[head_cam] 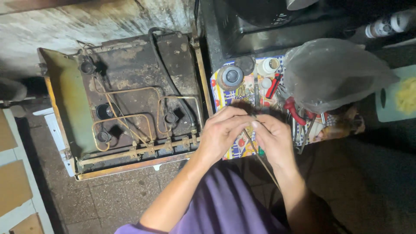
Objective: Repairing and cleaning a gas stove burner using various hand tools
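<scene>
My left hand (221,134) and my right hand (273,138) are held together in front of me, fingertips meeting around a thin brass-coloured tube (262,162) that slants down toward my lap. Both hands pinch its upper end. Directly to the left lies an opened, rusty gas stove (130,104), its underside exposed with thin copper pipes and burner fittings. Behind my hands a colourful patterned cloth (242,93) carries tools.
On the cloth lie red-handled pliers (294,110), a red-handled cutter (274,85), a round metal burner part (231,76) and a small white jar (269,66). A grey plastic bag (333,73) sits at right. Cardboard pieces (13,186) lie at the left edge on tiled floor.
</scene>
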